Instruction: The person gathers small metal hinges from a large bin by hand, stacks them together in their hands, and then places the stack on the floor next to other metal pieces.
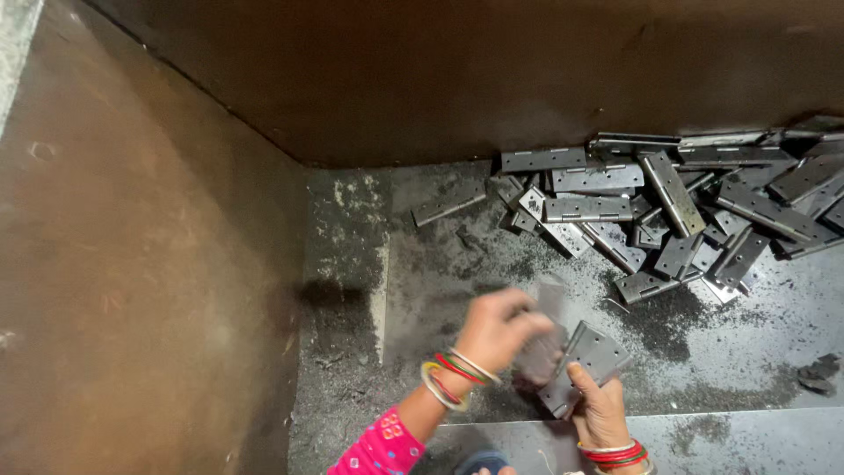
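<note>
1. Left third of the frame: one brown, stained side wall (149, 264) runs down to a dark floor (422, 255) dusted with metal filings.
2. Lower centre-left: your left hand (497, 330) is blurred. The fingers curl over a blurred grey piece (541, 347), probably a hinge, and appear to grip it; how firmly, you cannot tell. The wrist carries several bangles (453, 374) in red, green and pale tones, above one pink patterned sleeve (382, 449).
3. Lower centre: your right hand (602, 409) grasps one open steel hinge (589, 365), thumb lying on its lower leaf; the hinge is held just above the floor, touching the blurred piece at its left. Red bangles (615, 455) circle that wrist.
4. Upper centre: one single hinge (448, 204) lies apart, left of the heap.
5. Upper right: one heap of hinges (677, 207) against the back wall; over twenty are visible, exact count not readable where they overlap.
6. Far right: one dark clump of filings (818, 374).
</note>
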